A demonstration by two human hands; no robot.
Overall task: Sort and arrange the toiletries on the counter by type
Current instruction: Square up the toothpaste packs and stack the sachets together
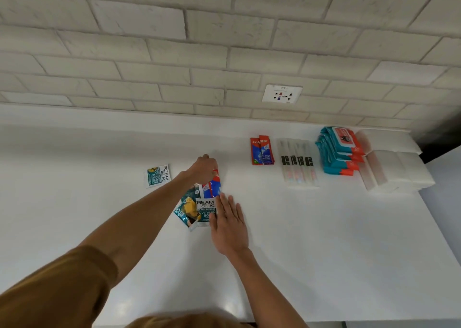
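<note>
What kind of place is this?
Probably an indoor kitchenette or bathroom counter, can't say which: a white countertop, a white brick-style wall behind it with a wall socket, and toothpaste sachets laid out.

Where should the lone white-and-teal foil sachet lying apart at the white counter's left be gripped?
Likely at its near edge or corner, pinched from above and the near side: the white-and-teal foil sachet lies flat on the white counter, touching nothing, so all edges are free. The left hand, pinching a red-and-blue sachet, is closer.
</note>
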